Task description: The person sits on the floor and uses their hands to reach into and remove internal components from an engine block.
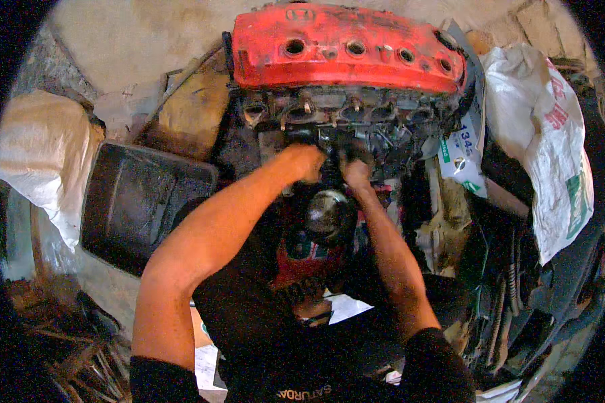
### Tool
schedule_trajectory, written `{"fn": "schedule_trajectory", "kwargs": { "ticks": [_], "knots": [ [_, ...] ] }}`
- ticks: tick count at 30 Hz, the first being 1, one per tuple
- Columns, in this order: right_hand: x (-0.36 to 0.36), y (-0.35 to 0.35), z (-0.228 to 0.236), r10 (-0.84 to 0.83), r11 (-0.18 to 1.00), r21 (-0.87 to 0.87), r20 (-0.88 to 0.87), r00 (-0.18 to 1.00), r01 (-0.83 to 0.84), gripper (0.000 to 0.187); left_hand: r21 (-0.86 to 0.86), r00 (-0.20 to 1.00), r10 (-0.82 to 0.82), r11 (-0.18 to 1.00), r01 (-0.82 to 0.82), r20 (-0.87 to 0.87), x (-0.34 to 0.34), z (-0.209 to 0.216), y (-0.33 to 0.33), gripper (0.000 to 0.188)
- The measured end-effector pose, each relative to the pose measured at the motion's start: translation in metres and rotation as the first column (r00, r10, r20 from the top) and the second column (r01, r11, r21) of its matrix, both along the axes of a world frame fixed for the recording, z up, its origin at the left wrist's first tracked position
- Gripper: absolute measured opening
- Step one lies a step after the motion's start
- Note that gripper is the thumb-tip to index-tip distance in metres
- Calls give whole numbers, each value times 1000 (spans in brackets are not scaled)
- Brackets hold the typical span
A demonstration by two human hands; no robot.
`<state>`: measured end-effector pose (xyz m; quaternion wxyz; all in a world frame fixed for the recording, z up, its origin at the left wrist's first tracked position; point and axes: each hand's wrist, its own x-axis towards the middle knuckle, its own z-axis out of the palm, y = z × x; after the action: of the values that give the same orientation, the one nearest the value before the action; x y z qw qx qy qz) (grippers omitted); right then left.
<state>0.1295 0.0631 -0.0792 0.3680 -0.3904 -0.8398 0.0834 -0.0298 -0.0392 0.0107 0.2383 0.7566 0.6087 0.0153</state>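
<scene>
An engine block (376,144) with dark, greasy metal sides stands in front of me, topped by a red valve cover (343,47) with a row of round holes. Below the row of ports, both my hands are against its near side. My left hand (306,163) is closed, its fingers curled at a dark part between the hands. Close beside it, my right hand (356,170) is also closed; its fingertips are lost in shadow. What either one grips is hidden. Just under them is a rounded, shiny dark metal piece (327,212).
On the left lies a black rectangular tray (148,195), with a pale sack (44,151) beyond it. White printed sacks (538,134) hang at the right, over dark parts and a ribbed hose (514,285). Brown cardboard (193,111) lies behind the tray.
</scene>
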Motion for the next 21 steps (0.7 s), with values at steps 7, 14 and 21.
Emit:
{"fn": "schedule_trajectory", "kwargs": {
  "ticks": [7,14,21],
  "knots": [
    [-5,-7,0,-63,998,21,62,996,62,22,414,990,9,909,50,-139,1,-17,2,32],
    [-16,-19,19,24,972,216,284,959,-88,35,330,913,25,936,121,-406,-20,-60,8,40],
    [-6,-11,4,-54,990,138,368,928,3,34,394,984,34,918,39,-175,-13,-40,10,41]
  ]
}}
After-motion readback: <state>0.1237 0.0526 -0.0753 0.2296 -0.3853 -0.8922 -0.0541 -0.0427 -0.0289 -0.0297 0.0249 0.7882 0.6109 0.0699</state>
